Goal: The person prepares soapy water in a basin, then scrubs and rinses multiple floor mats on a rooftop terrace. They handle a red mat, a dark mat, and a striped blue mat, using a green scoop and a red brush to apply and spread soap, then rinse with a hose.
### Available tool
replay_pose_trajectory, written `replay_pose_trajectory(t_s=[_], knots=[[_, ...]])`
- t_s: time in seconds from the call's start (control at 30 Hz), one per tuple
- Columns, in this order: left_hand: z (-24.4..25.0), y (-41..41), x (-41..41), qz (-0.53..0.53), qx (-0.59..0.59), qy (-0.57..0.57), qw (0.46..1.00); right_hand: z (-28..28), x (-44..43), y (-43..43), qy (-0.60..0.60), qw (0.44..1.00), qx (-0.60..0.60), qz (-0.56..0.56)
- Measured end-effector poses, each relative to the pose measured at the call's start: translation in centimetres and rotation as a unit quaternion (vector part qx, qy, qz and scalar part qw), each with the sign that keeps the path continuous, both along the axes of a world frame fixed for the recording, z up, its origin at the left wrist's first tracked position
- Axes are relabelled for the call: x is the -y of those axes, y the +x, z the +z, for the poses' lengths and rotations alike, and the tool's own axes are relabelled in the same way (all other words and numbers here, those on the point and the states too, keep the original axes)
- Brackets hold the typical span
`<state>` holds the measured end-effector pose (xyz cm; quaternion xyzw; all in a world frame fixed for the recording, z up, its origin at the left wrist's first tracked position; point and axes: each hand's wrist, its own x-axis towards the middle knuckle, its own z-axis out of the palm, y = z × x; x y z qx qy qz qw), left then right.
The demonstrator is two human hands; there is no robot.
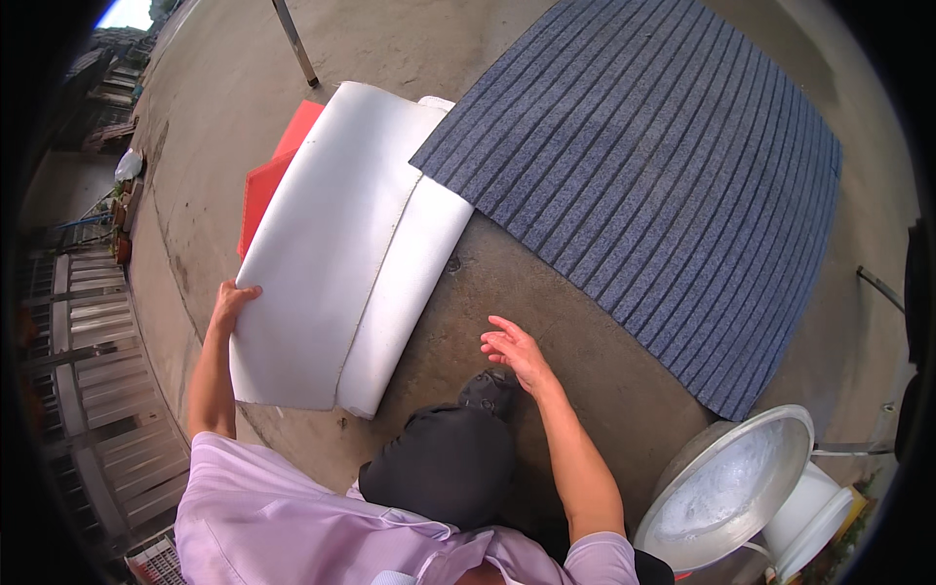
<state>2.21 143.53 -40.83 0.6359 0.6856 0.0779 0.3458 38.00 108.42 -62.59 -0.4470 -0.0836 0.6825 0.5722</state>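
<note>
My left hand (236,301) grips the left edge of a folded white sheet of mat-like material (322,241), thumb on top. Red pieces (267,194) stick out from behind the sheet's upper left side. A blue-grey ribbed mat (643,190) lies to the right, with its left corner over the sheet's right part. My right hand (512,351) is held above the floor between the sheet and the mat, fingers apart and holding nothing. Below it show my dark shoe (488,391) and my bent knee.
A large metal basin (724,490) with whitish, foamy-looking contents stands at the lower right, beside a white bucket (812,519). A metal leg (296,44) meets the concrete floor at the top. A metal railing (102,365) and potted plants line the left side.
</note>
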Motion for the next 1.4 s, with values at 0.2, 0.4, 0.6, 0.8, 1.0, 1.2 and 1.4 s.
replay_pose_trajectory(t_s=[0.2, 0.4, 0.6, 0.8, 1.0, 1.2, 1.4], knots=[[-8.4, -6.2, -3.9, -0.003, -0.376, 0.086, 0.923, 1.2, 16.1, 11.5, -0.170, 0.964, 0.150, -0.141], [-10.7, 12.6, -7.6, -0.256, -0.285, 0.305, 0.872, 2.0, 20.3, 17.4, -0.260, 0.908, 0.218, -0.246], [-18.4, 27.3, 3.2, -0.436, -0.255, 0.103, 0.857, -4.3, 15.0, 15.2, -0.299, 0.873, 0.008, -0.386], [-21.8, 27.4, 6.3, -0.377, -0.221, 0.193, 0.879, -6.0, 12.2, 14.6, -0.346, 0.754, -0.038, -0.557], [-20.3, 23.0, -2.2, -0.403, -0.125, 0.304, 0.854, -5.9, 13.3, 15.1, -0.370, 0.781, -0.002, -0.503], [-21.1, 24.4, -4.1, -0.432, -0.127, 0.315, 0.836, -4.4, 15.3, 13.8, -0.392, 0.819, 0.065, -0.415], [-20.9, 29.6, 2.6, -0.387, -0.309, 0.202, 0.845, 4.5, 22.1, 17.5, -0.279, 0.852, 0.379, -0.230]])
